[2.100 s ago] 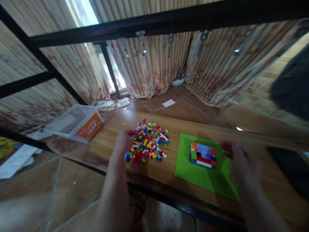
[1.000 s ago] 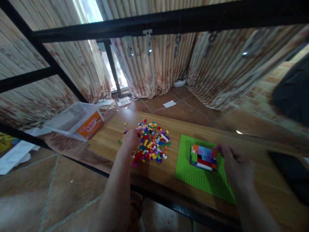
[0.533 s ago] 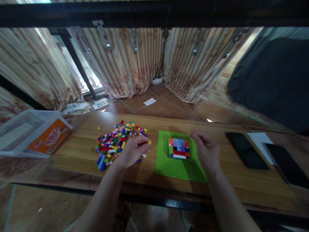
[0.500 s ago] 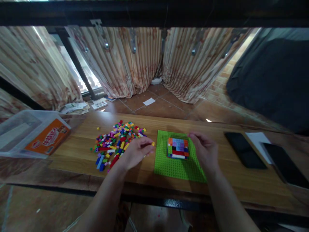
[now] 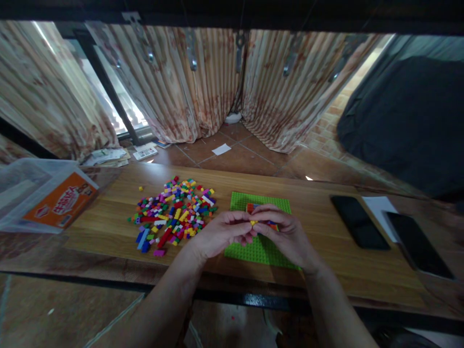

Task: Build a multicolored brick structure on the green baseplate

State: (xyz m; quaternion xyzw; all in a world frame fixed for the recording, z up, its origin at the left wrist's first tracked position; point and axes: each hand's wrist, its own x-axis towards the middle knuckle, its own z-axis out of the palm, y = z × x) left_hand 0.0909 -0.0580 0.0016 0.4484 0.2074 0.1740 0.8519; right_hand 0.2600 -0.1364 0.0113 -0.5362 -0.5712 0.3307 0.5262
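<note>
A small yellow toy brick point(image 5: 253, 223) is pinched between the fingertips of my left hand point(image 5: 226, 232) and my right hand point(image 5: 284, 233), which meet over the green baseplate point(image 5: 264, 252). Both hands are closed on it. Behind my fingers, a block built of coloured bricks point(image 5: 250, 207) stands on the baseplate, mostly hidden; orange, blue and red bits of it show. To the left of my left hand lies a loose pile of mixed bricks point(image 5: 177, 212) in many colours and lengths.
A clear plastic box point(image 5: 21, 212) with an orange label stands at the table's left end. Two black phone-like slabs point(image 5: 358, 222) and a white paper point(image 5: 379, 212) lie on the right. A single yellow brick point(image 5: 141, 188) sits apart behind the pile. Curtains point(image 5: 213, 87) hang beyond the wooden table point(image 5: 108, 232).
My left hand has moved right with the yellow brick, over the baseplate. My right hand has come left to meet it, and both now touch the brick. The view has shifted slightly.
</note>
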